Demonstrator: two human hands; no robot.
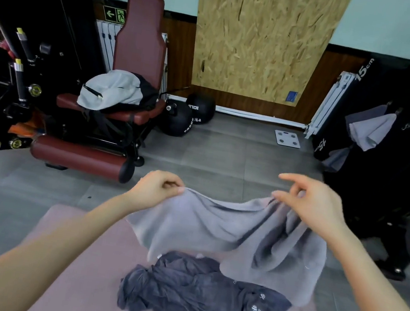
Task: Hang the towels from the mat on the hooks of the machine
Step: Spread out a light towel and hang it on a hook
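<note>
So, left hand point(156, 188) and right hand point(310, 205) each pinched an edge of the light grey cloth towel point(214, 231), spreading it above the flat pink mat point(93, 293), probably for hooking.

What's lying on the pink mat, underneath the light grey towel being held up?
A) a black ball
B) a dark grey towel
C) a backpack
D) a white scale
B: a crumpled dark grey towel lies on the pink mat, below the light grey towel held up by the left hand and right hand.
</note>
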